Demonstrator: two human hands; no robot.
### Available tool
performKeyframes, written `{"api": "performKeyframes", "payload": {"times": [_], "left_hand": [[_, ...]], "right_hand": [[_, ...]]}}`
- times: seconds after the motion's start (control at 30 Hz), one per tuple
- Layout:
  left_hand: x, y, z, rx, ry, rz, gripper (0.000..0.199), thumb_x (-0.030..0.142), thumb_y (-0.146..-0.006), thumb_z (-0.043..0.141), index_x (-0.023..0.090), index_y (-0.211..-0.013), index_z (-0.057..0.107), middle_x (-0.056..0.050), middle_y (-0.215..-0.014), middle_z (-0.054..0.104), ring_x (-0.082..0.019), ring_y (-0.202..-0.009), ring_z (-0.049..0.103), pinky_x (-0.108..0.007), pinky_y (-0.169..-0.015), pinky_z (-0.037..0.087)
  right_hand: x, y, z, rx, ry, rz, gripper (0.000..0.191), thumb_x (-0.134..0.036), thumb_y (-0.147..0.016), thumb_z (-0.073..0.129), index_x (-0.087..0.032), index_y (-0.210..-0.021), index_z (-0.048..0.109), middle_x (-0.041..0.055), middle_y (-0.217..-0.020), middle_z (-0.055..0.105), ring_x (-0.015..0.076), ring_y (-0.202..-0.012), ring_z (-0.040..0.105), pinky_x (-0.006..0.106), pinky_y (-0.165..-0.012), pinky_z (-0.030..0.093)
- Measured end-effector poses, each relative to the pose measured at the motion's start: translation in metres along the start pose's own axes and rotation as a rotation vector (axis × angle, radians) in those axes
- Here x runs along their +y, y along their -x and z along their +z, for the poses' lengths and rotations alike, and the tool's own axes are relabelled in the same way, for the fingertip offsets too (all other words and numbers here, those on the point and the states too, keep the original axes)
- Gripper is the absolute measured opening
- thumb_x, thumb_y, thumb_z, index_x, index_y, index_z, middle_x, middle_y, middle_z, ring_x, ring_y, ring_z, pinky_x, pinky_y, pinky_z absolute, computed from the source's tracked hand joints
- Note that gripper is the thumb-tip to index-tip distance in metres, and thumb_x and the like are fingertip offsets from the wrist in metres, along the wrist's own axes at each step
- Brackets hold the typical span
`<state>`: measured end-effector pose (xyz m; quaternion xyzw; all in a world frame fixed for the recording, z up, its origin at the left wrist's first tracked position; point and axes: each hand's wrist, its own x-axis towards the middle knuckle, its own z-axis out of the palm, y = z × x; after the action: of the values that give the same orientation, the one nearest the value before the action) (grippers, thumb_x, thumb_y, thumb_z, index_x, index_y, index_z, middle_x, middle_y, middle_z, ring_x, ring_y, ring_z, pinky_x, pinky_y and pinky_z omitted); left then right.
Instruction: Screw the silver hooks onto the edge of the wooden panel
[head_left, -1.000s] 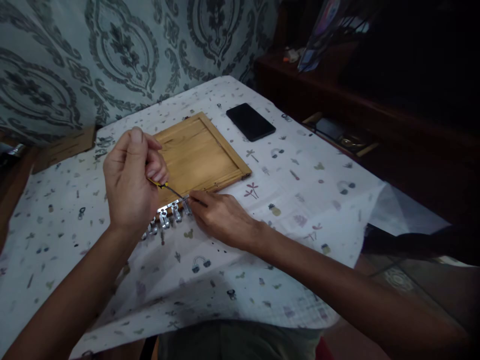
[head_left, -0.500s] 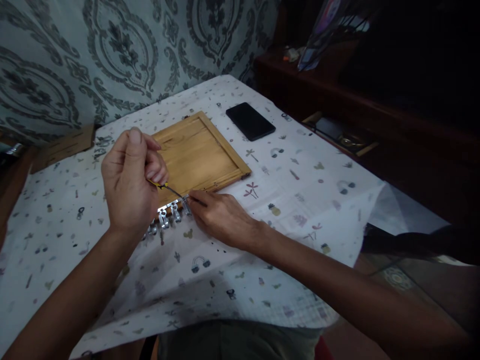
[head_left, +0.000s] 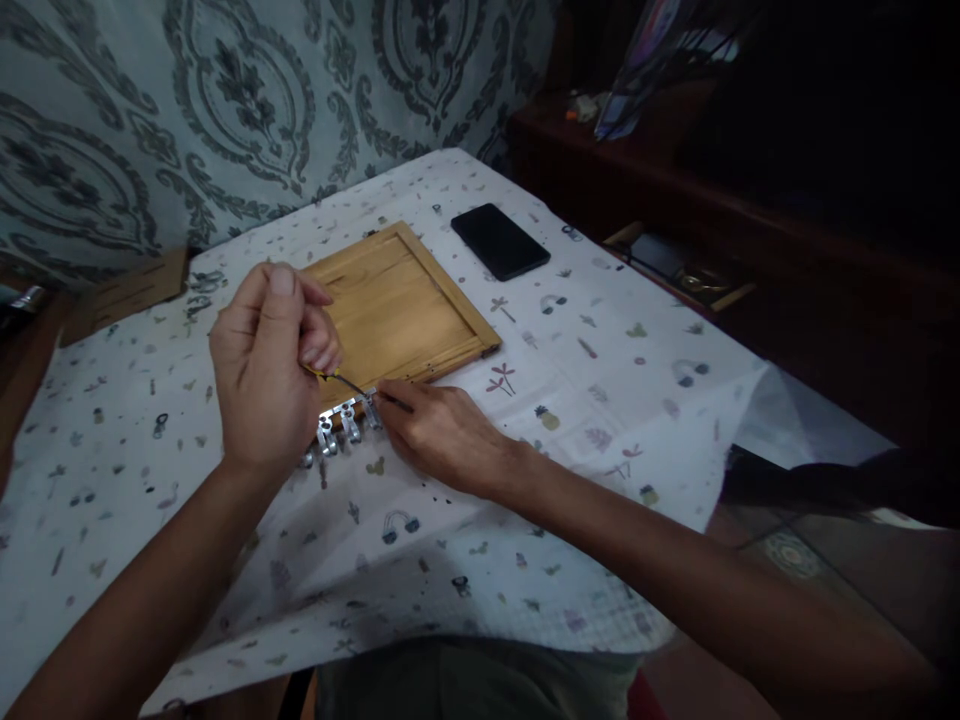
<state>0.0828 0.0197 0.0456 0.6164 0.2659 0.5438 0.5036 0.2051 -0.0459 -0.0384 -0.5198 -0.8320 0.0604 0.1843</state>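
Note:
My left hand (head_left: pixel 271 365) is closed on the yellow handle of a screwdriver (head_left: pixel 346 381), whose thin dark shaft slants down to the right. The shaft's end meets a silver metal strip with hooks (head_left: pixel 348 422) along the near edge of a wooden panel (head_left: pixel 390 300). My right hand (head_left: pixel 442 435) is closed at the right end of the strip, its fingertips pressed together beside the screwdriver's end. A dark thin piece shows between those fingers. The panel lies flat, its left part hidden behind my left hand.
A black phone (head_left: pixel 500 241) lies beyond the panel on the patterned tablecloth (head_left: pixel 540 590). Brown cardboard (head_left: pixel 131 295) is at the table's far left. To the right, a dark wooden cabinet (head_left: pixel 585 170) has an open drawer (head_left: pixel 682 270).
My left hand has shifted slightly to the right and turned a little with the screwdriver. My right hand stays at the strip.

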Motion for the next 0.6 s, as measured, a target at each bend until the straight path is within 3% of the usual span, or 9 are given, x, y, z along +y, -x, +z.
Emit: {"api": "performKeyframes", "payload": {"times": [0.17, 0.3, 0.43, 0.6], "left_hand": [[0.0025, 0.0058, 0.0007, -0.030, -0.019, 0.006, 0.026, 0.035, -0.094, 0.068, 0.021, -0.073, 0.068, 0.003, -0.052, 0.036, -0.010, -0.048, 0.032, -0.032, -0.049, 0.022], [0.0019, 0.0043, 0.0005, -0.011, -0.044, -0.002, 0.030, 0.043, -0.089, 0.076, 0.021, -0.070, 0.066, 0.004, -0.052, 0.033, -0.010, -0.048, 0.031, -0.030, -0.048, 0.021], [-0.0006, 0.0022, 0.0014, -0.031, -0.078, 0.015, 0.037, 0.050, -0.091, 0.070, 0.022, -0.068, 0.064, 0.004, -0.052, 0.034, -0.010, -0.047, 0.033, -0.029, -0.047, 0.023], [-0.0030, 0.0061, 0.0051, -0.097, -0.032, 0.013, 0.033, 0.043, -0.095, 0.067, 0.022, -0.070, 0.064, 0.004, -0.050, 0.034, -0.009, -0.044, 0.027, -0.028, -0.044, 0.022]], "right_hand": [[0.0009, 0.0004, 0.0008, 0.015, -0.016, -0.007, 0.017, -0.009, -0.097, 0.051, -0.009, -0.105, 0.066, 0.0110, -0.107, 0.068, 0.0165, -0.078, 0.059, 0.032, -0.060, 0.035], [0.0016, 0.0010, 0.0013, 0.040, -0.024, -0.014, 0.018, -0.007, -0.096, 0.050, -0.009, -0.104, 0.066, 0.0118, -0.107, 0.068, 0.0153, -0.075, 0.056, 0.033, -0.059, 0.033], [0.0016, 0.0015, 0.0014, 0.039, -0.030, -0.015, 0.018, -0.007, -0.095, 0.051, -0.008, -0.105, 0.066, 0.0124, -0.107, 0.068, 0.0165, -0.078, 0.057, 0.032, -0.061, 0.035], [0.0019, 0.0016, 0.0033, 0.063, -0.035, -0.024, 0.017, -0.009, -0.097, 0.048, -0.009, -0.103, 0.065, 0.0117, -0.104, 0.067, 0.0157, -0.075, 0.056, 0.032, -0.060, 0.035]]}}
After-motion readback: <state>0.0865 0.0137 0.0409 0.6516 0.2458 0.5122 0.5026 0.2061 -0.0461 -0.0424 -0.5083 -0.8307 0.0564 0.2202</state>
